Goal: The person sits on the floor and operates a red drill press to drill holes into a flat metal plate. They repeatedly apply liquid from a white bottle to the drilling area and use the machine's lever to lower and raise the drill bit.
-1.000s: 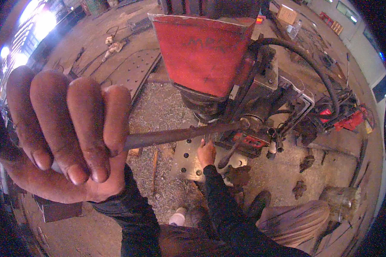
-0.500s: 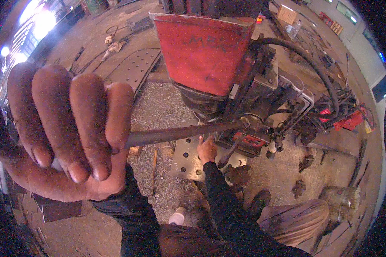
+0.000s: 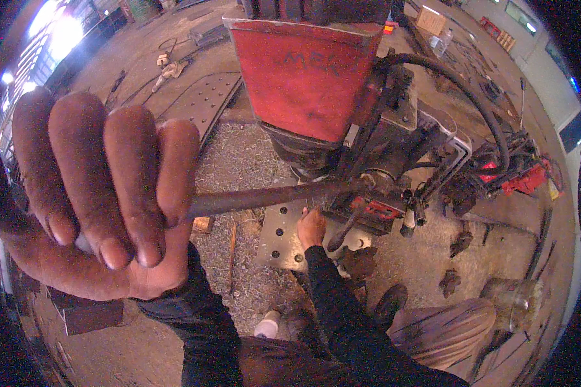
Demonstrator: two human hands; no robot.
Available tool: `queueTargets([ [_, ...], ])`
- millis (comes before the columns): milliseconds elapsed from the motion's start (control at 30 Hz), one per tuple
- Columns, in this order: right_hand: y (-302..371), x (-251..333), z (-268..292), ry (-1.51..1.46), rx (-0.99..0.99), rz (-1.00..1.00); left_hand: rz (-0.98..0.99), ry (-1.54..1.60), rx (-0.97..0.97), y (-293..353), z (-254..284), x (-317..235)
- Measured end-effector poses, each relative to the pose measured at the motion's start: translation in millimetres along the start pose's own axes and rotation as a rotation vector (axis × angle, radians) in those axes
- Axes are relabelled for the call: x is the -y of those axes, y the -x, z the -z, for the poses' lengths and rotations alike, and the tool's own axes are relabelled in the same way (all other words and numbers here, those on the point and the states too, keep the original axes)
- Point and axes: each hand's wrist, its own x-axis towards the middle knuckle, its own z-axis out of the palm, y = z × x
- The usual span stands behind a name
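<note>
Close up on the left, my left hand (image 3: pixel 110 193) has its fingers wrapped round the end of a long dark metal lever (image 3: pixel 271 197). The lever runs right to the hub of a red and black drilling machine (image 3: pixel 303 80), which looks like a magnetic drill. Below the machine, my right hand (image 3: pixel 312 227) is low over a steel plate (image 3: pixel 287 226) with several round holes. Its fingers look curled together near the machine's underside; whatever they may hold cannot be made out. A second, shorter dark handle (image 3: pixel 346 231) hangs just right of that hand.
Metal shavings (image 3: pixel 223 168) cover the floor around the plate. A thick black hose (image 3: pixel 478 97) arches to the right of the machine. A perforated plate (image 3: pixel 203 103) lies at the back left. Red equipment (image 3: pixel 526 180) stands to the right, and a round metal block (image 3: pixel 510 303) sits near my knee.
My left hand and the lever's near end have shifted very slightly. My right hand has moved a little nearer, its fingers more curled than before. The machine stays put.
</note>
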Motion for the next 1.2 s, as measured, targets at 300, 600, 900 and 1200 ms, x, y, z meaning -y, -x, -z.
queueTargets([
  [300, 0, -6, -9, -0.079, -0.041, -0.01, 0.014, 0.004, -0.024, 0, -3, -1],
  [600, 9, 10, 4, -0.179, 0.015, -0.05, 0.031, -0.039, 0.009, 0, 0, -5],
  [900, 18, 20, 14, -0.216, 0.031, -0.077, 0.056, -0.074, 0.047, -3, 0, -12],
  [1200, 26, 28, 34, -0.179, 0.169, -0.071, 0.048, 0.01, 0.047, -3, -4, -2],
])
